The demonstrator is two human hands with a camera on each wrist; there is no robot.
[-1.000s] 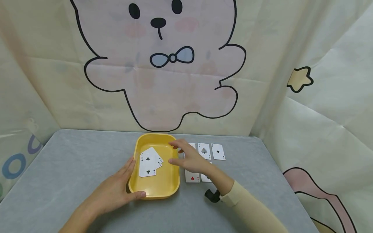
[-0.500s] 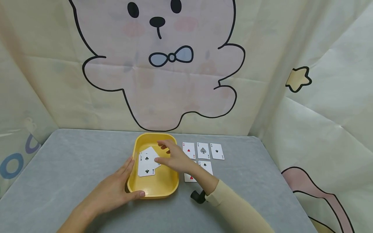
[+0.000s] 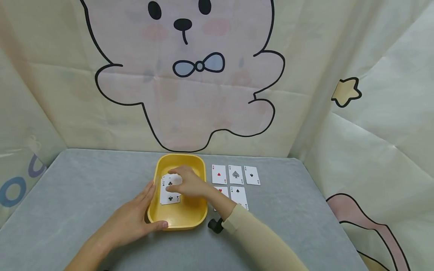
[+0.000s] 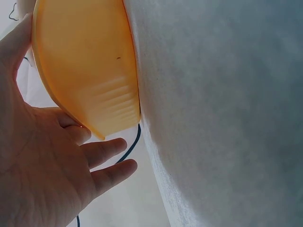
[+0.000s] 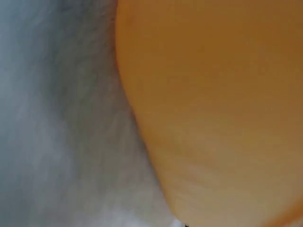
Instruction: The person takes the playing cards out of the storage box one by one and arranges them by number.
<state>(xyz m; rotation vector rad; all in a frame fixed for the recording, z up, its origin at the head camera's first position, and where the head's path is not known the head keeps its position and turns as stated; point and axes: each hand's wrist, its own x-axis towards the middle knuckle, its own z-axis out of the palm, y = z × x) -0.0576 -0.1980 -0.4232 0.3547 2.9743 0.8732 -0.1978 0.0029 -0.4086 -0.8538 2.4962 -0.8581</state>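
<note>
My left hand (image 3: 130, 216) holds the yellow tray (image 3: 184, 217) by its near left corner, fingers along the left side and thumb on the near rim. In the left wrist view two fingers of this hand (image 4: 42, 161) stick out past the rim. Inside the tray lies a small pile of playing cards, a two of clubs (image 3: 170, 199) on top. Over that pile hovers my right hand (image 3: 190, 183), thumb and fingers apart, covering part of the cards; no card shows in its grasp. The right wrist view has only the tray's outer wall (image 5: 213, 104), blurred.
Right of the tray, the ace of hearts (image 3: 219, 174), ace of spades (image 3: 235, 174) and ace of clubs (image 3: 252, 175) form a row. Below them lie a heart card (image 3: 222, 191), partly behind my right arm, and a two of spades (image 3: 239, 197). Grey cloth (image 3: 288, 226) covers the table.
My right hand has moved left from the tray's right rim to over the card pile, uncovering more of the cards on the table. My left hand stays on the tray.
</note>
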